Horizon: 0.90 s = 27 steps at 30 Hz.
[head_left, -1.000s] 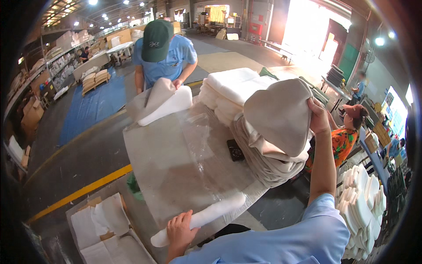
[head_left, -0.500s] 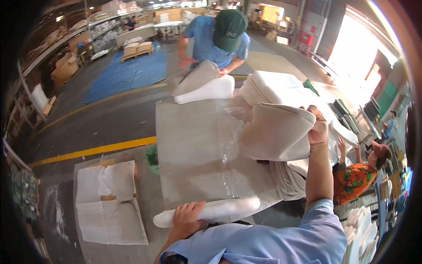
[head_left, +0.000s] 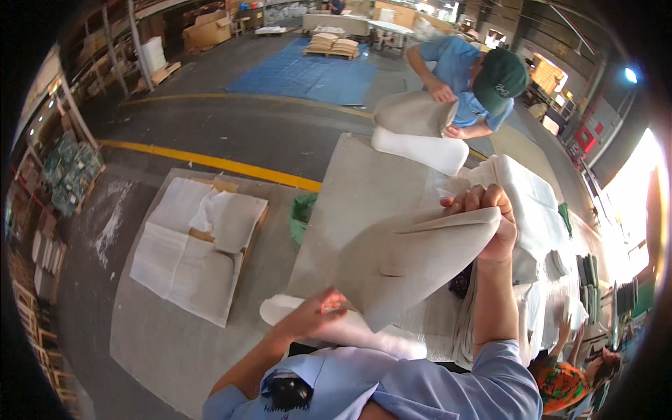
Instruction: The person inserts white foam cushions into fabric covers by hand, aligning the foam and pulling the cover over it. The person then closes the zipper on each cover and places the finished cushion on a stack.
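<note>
The grey cover (head_left: 434, 259) hangs above the near side of the table (head_left: 350, 182), its narrow end pointing down in front of the white foam (head_left: 371, 339). Half a second ago it was farther right, well apart from the foam; now it is lower and overlaps it in view. A short dark slit shows in its side.

The right hand (head_left: 493, 217) has its fingers closed on the cover's upper edge, knuckles up. The left hand (head_left: 322, 315) was wrapped on the foam; now its fingers are raised and loosely bent, parted and holding nothing visible. They are blurred, and whether the wrist touches the foam cannot be told. The hand and cover hide the foam's middle.

A dark object (head_left: 460, 283) is mostly hidden between cover and right forearm; its kind is hard to make out. Beyond lies a white stack (head_left: 528, 189). Across the table a co-worker (head_left: 455, 77) holds a second cover (head_left: 413, 115) at a white piece (head_left: 420, 149), now lifted more upright. A green bag (head_left: 302, 215) sits left of the table. At lower right, a person in orange (head_left: 560, 385) is partly cut off.
</note>
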Available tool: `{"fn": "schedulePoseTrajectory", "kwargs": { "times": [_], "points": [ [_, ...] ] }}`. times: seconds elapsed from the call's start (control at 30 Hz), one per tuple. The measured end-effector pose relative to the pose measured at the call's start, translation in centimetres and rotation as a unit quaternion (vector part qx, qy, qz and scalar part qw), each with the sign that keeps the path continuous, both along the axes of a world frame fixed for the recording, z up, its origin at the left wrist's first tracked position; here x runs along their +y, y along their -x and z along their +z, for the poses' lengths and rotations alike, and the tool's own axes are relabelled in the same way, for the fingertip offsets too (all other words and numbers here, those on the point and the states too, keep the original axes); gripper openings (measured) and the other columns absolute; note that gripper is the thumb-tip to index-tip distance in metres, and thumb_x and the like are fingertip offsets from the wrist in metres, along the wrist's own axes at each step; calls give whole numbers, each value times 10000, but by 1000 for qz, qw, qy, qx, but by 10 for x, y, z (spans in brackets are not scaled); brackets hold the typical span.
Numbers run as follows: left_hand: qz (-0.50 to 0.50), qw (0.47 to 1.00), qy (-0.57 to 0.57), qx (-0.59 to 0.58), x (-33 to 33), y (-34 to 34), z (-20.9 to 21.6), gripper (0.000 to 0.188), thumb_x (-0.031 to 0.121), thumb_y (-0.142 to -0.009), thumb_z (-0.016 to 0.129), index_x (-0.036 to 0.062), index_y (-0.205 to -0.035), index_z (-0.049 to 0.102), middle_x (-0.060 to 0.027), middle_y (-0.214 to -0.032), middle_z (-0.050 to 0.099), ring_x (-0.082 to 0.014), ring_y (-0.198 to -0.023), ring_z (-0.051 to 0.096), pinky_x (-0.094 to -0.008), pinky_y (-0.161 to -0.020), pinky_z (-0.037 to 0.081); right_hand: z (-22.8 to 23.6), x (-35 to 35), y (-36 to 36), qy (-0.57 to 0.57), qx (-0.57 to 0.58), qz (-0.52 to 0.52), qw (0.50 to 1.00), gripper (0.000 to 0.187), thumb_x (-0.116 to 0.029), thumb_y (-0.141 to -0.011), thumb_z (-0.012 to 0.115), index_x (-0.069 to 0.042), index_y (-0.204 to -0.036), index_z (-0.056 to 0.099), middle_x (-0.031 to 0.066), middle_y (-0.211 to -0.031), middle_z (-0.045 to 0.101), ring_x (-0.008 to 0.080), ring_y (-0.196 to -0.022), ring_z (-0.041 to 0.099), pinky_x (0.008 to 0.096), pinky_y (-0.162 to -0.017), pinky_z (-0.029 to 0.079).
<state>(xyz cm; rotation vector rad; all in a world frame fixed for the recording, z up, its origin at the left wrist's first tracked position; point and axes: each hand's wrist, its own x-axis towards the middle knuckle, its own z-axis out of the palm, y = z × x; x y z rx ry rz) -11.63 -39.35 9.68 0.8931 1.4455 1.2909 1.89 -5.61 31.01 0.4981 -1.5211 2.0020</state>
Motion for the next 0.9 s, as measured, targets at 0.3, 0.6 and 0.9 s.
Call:
{"fn": "schedulePoseTrajectory", "kwargs": {
  "times": [0.3, 0.6, 0.9],
  "points": [
    [238, 847, -68, -470, 85, 32, 0, 536, 462, -1069, 635, 73, -1428, 551, -136, -1334, 664, -317, -1242, 647, -516, -1061, 521, -1, -28, -13, 95, 135, 25, 986, 278, -181, -1011, 652, -182, -821, 449, -30, -911, 538, 240, -1007, 581, 623, -1204, 331],
    [311, 888, -230, -249, 126, 66, 136, 174, 282, -1073, 692, 108, -1065, 700, 7, -1079, 697, -117, -975, 653, -311, -872, 552, -58, 16, -122, -221, -213, -92, 947, 380, 233, -644, 568, -6, -829, 799, 197, -1109, 799, 368, -1203, 724, 487, -1201, 413],
    [110, 954, -279, -9, 142, 39, 167, 225, 170, -1088, 647, 77, -885, 669, 109, -839, 572, -43, -799, 500, -236, -771, 424, -94, 23, -53, 116, -128, -271, 947, 283, -14, -992, 658, 4, -1269, 707, 108, -1309, 728, 268, -1271, 649, 411, -1131, 466]
  ]
}}
